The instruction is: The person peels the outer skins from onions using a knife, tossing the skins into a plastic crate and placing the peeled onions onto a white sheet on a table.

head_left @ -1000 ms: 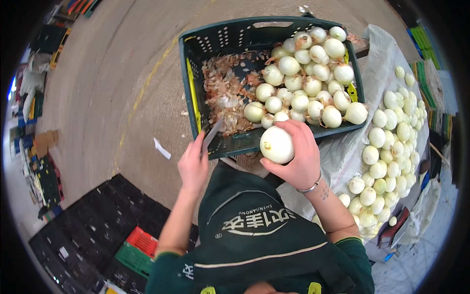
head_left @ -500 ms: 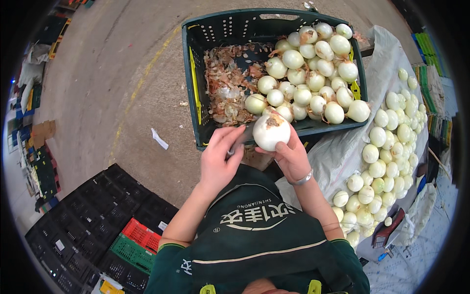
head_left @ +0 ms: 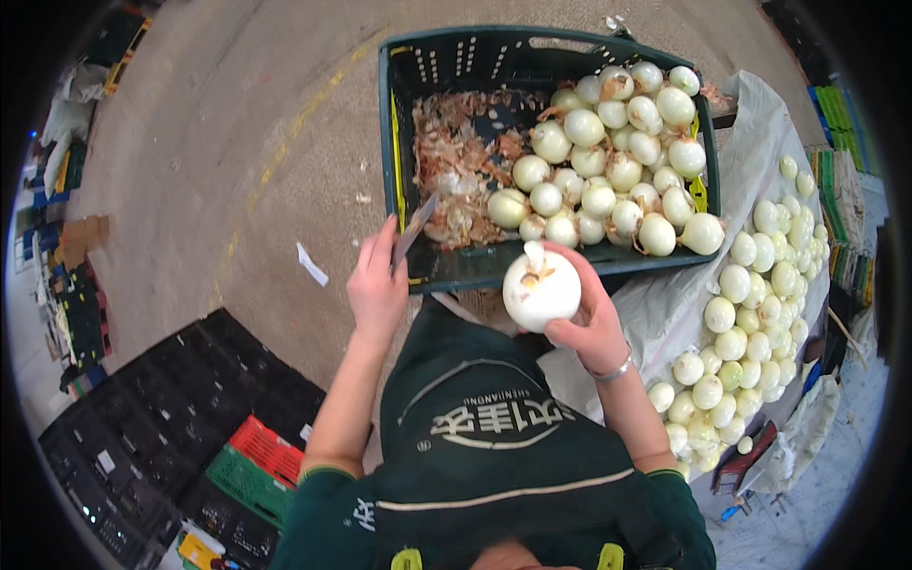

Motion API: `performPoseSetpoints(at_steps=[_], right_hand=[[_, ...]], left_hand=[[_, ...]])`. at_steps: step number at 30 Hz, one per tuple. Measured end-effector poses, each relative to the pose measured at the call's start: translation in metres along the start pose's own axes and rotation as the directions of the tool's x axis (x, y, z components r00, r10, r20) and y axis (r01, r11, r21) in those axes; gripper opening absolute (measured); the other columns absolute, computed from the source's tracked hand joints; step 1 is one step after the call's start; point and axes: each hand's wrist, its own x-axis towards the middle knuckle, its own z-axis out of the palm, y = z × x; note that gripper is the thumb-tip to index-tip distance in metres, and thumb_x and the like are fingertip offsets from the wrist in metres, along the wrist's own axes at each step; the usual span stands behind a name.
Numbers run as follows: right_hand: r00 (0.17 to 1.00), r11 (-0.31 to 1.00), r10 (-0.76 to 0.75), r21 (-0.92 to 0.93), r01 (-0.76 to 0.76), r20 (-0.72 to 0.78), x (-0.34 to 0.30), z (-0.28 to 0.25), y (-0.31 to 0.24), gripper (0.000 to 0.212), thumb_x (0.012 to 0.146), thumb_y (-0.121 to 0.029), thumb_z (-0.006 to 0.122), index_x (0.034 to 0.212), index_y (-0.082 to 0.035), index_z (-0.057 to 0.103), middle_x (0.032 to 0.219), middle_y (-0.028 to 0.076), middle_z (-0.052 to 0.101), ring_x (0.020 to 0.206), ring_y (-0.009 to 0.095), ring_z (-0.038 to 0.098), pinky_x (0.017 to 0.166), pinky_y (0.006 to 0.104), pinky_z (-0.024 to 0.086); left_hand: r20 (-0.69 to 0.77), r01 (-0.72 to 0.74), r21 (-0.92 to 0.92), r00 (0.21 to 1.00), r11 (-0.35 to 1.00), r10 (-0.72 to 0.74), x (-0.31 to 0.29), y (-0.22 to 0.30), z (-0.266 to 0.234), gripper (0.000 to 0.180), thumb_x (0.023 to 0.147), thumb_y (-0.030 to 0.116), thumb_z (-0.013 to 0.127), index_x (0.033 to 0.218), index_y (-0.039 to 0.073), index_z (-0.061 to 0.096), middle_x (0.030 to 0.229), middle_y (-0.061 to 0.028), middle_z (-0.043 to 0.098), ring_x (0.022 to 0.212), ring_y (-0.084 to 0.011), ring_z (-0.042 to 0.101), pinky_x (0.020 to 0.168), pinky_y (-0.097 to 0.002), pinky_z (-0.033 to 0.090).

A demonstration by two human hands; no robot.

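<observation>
A white paper slip [head_left: 312, 264] lies on the concrete floor [head_left: 218, 142].

The right hand [head_left: 594, 318] grips a peeled white onion [head_left: 541, 288]; the left hand [head_left: 377, 290] holds a knife [head_left: 414, 231] beside the crate [head_left: 456, 59].

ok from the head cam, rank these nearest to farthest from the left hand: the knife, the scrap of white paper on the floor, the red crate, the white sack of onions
1. knife, held in the left hand.
2. scrap of white paper, on the floor to its left.
3. red crate, below it, lower left.
4. white sack of onions, far right.
</observation>
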Motion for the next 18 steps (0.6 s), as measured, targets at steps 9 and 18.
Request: performPoseSetpoints(at_steps=[9,18], right_hand=[[0.989,0.983,-0.142,-0.114,0.146,0.048,0.001,-0.005,0.008,0.091,0.073,-0.009,0.079,0.15,-0.002,0.032,0.138,0.01,0.051,0.128,0.019,0.05,0.108,0.0337,0.039],[0.975,0.958,-0.222,-0.184,0.22,0.011,-0.023,0.01,0.007,0.092,0.072,-0.003,0.079,0.15,-0.001,0.03,0.142,0.012,0.046,0.132,0.022,0.048,0.111,0.0365,0.038]], left_hand=[[0.105,-0.374,-0.027,0.921,0.927,0.375,-0.008,0.081,-0.026,0.073,0.062,-0.002,0.066,0.134,0.002,0.057,0.102,-0.0089,0.065,0.083,-0.0201,0.066,0.069,-0.031,0.055],[0.024,0.028,0.188,0.999,0.982,-0.033,-0.024,0.006,0.005,0.058,0.071,-0.006,0.062,0.128,0.006,0.061,0.096,-0.0126,0.066,0.08,-0.0287,0.067,0.064,-0.0367,0.056]])
